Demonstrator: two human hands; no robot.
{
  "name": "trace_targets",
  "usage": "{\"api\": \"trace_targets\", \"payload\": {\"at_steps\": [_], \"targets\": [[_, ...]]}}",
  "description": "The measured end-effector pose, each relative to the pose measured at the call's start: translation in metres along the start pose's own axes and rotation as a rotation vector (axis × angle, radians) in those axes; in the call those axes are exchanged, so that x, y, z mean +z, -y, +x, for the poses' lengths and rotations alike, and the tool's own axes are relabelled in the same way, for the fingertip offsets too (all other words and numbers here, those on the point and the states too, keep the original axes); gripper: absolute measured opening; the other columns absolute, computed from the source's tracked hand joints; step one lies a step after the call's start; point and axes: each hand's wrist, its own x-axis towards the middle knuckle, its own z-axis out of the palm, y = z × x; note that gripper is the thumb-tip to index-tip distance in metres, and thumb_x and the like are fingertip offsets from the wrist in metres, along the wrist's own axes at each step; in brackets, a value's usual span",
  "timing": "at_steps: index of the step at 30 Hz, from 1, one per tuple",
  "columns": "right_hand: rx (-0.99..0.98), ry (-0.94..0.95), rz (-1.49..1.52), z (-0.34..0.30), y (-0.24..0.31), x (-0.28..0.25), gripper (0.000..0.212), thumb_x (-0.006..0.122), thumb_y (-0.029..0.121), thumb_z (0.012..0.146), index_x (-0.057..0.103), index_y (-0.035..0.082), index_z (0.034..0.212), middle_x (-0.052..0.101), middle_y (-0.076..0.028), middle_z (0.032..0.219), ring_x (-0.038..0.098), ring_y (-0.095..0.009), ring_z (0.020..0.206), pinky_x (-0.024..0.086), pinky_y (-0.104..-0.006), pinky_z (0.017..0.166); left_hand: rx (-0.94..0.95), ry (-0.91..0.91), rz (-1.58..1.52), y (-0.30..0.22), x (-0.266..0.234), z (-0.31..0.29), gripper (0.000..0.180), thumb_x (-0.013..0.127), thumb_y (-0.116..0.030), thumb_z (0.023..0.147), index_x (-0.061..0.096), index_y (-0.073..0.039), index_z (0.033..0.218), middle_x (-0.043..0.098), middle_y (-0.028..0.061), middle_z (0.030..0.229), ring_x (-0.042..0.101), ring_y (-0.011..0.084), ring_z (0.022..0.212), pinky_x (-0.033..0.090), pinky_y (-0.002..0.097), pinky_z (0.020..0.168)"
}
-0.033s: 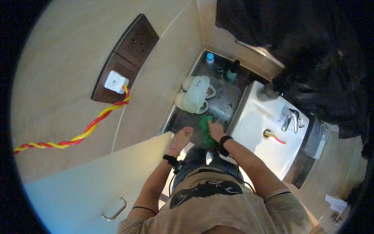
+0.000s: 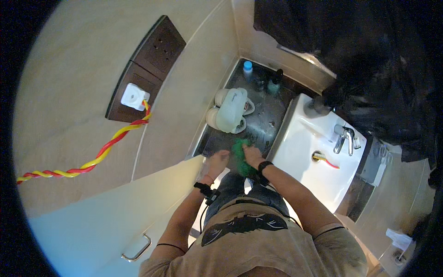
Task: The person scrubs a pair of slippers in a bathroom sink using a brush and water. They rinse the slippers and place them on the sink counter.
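Note:
Pinched in my right hand is a green crumpled cloth, smeared by motion, which hangs down at the near edge of the dark counter. My left hand is beside it, a little to the left and apart from the cloth. Its fingers are curled together; whatever they may hold is too small to make out. Just beyond both hands, a pale green translucent container lies across whitish rounded items that look like a pair of shoes.
On my right is a white washbasin with a chrome tap; a red-and-yellow toothbrush lies by its drain. Bottles, one blue-capped, stand at the counter's back. A twisted red-yellow cord runs from a white plug on the left wall.
The green cloth has shifted slightly and is more blurred. My right hand has moved a little to the left, and my left fingers have straightened slightly toward the cloth.

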Motion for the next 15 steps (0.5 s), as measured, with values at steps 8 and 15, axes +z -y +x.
{"api": "trace_targets", "payload": {"at_steps": [8, 15], "targets": [[0.024, -0.554, 0.492, -0.037, 0.007, -0.017, 0.021, 0.061, -0.003, 0.08, 0.057, 0.001, 0.1, 0.063, -0.024, 0.096, 0.065, -0.042, 0.08, 0.052, -0.0504, 0.07, 0.3, 0.25, 0.655, 0.007, 0.046, -0.023, 0.065, 0.053, -0.038, 0.097, 0.032, -0.004, 0.148, 0.018, 0.0206, 0.159, 0.021, 0.0441, 0.143, 0.03, 0.0642, 0.107], [0.107, -0.762, 0.795, -0.082, -0.01, -0.092, 0.024, 0.064, 0.004, 0.085, 0.056, 0.004, 0.108, 0.063, -0.019, 0.095, 0.065, -0.038, 0.081, 0.053, -0.0442, 0.066, 0.488, 0.304, 0.799, -0.033, 0.09, 0.05, 0.068, 0.053, -0.043, 0.096, 0.035, -0.004, 0.149, 0.011, 0.0191, 0.161, 0.011, 0.0472, 0.146, 0.019, 0.0622, 0.114]]}}
